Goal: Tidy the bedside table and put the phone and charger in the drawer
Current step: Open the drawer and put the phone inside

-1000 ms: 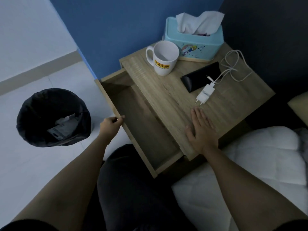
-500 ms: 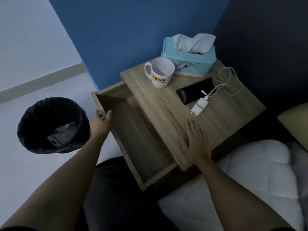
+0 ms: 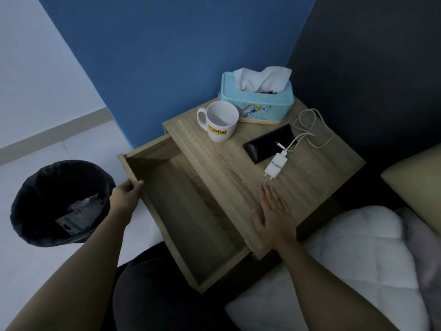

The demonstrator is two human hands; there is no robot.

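Left hand (image 3: 126, 191) grips the open drawer's (image 3: 191, 211) front edge; right hand (image 3: 274, 216) lies flat, fingers spread, on the table (image 3: 322, 168), charger (image 3: 275, 166) at its 12 o'clock.

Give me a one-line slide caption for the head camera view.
Left hand grips the open, empty drawer; right hand rests flat near phone and charger.

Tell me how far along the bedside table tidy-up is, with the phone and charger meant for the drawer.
Done: the drawer stands pulled out and looks empty. In hand: the left hand grips its front edge, while the right hand lies flat on the tabletop. Left: the phone and the white charger, with its cable, lie on top.
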